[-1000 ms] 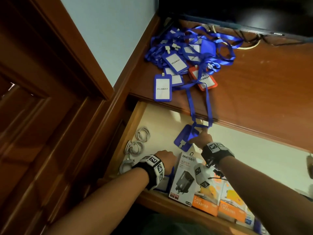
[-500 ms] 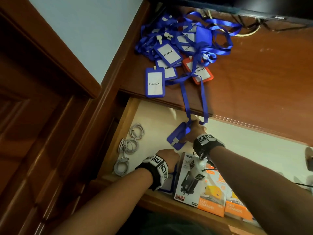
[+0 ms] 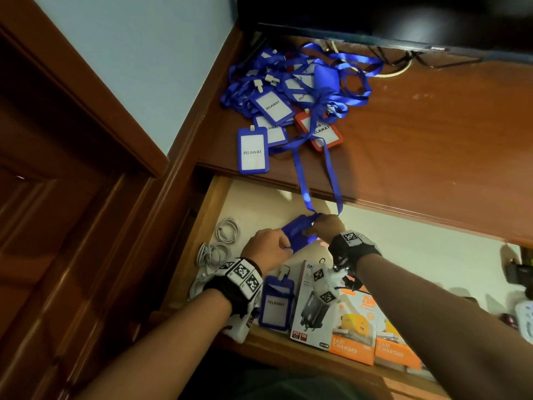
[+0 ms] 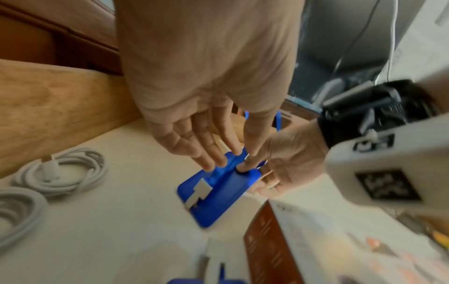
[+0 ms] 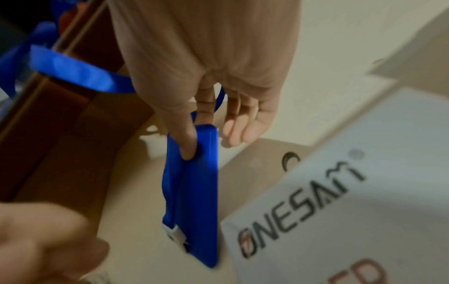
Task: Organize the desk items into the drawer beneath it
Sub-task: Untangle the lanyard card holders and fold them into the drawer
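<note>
A blue badge holder (image 3: 297, 230) lies back up in the open drawer (image 3: 213, 215), seen close in the left wrist view (image 4: 218, 196) and the right wrist view (image 5: 196, 192). My right hand (image 3: 326, 226) pinches its far end, thumb on top and fingers beneath (image 5: 209, 142). My left hand (image 3: 269, 245) reaches in from the left and pinches the bunched blue lanyard strap on the holder's back (image 4: 229, 164). The strap (image 3: 300, 174) runs up over the desk edge into a tangled pile of blue and red badges (image 3: 288, 99) on the desk (image 3: 432, 140).
Coiled white cables (image 3: 227, 229) lie at the drawer's left side. Another blue PELAWAT badge (image 3: 275, 307), a white charger box (image 3: 314, 307) and orange charger boxes (image 3: 354, 327) line the front. A dark monitor (image 3: 375, 15) stands at the desk's back. Wooden panelling rises on the left.
My left hand has moved from the drawer's front up to the badge holder and taken the strap. My right hand has stayed on the holder, low in the drawer.
</note>
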